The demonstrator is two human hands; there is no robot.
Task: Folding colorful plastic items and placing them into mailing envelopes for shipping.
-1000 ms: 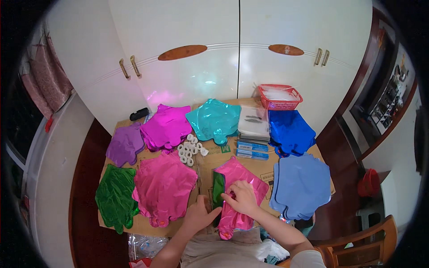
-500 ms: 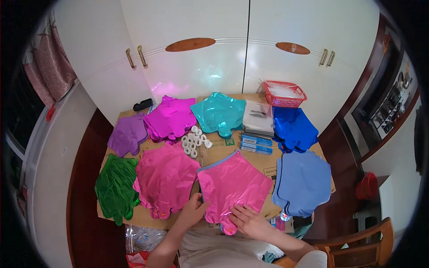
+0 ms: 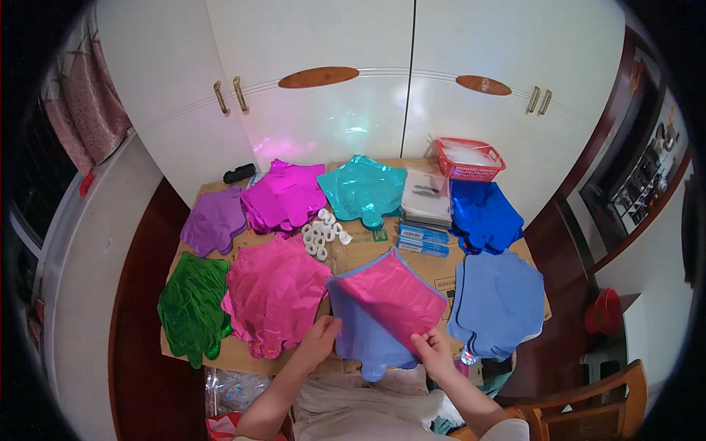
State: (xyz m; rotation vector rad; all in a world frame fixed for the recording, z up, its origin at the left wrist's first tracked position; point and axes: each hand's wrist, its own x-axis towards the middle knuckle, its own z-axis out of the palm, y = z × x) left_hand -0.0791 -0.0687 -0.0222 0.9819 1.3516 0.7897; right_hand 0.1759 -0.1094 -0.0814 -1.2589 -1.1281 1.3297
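Note:
In front of me a pink foil sheet (image 3: 401,294), shaped like a flat uninflated star balloon, lies partly over a light blue one (image 3: 364,342). The blue one's lower left part and rounded tail show below the pink. My right hand (image 3: 435,353) pinches the pink foil's lower right edge between thumb and fingers. At the blue foil's left edge, my left hand (image 3: 321,341) has its fingers closed; whether they grip that edge is hard to see. Left of it lies a pink foil stack (image 3: 276,294); to the right, a light blue foil stack (image 3: 500,305).
Around the cardboard-covered table (image 3: 346,253) lie green (image 3: 193,305), purple (image 3: 213,220), magenta (image 3: 283,195), teal (image 3: 364,189) and dark blue (image 3: 485,214) foils. White rings (image 3: 318,237), blue packets (image 3: 423,240), clear bags (image 3: 426,195) and a red basket (image 3: 471,158) stand farther back. A wooden chair (image 3: 599,400) is at right.
My right hand has gone from lying flat on the pink foil to pinching its edge farther right. The pink foil's lower part has been drawn up and right, uncovering light blue foil.

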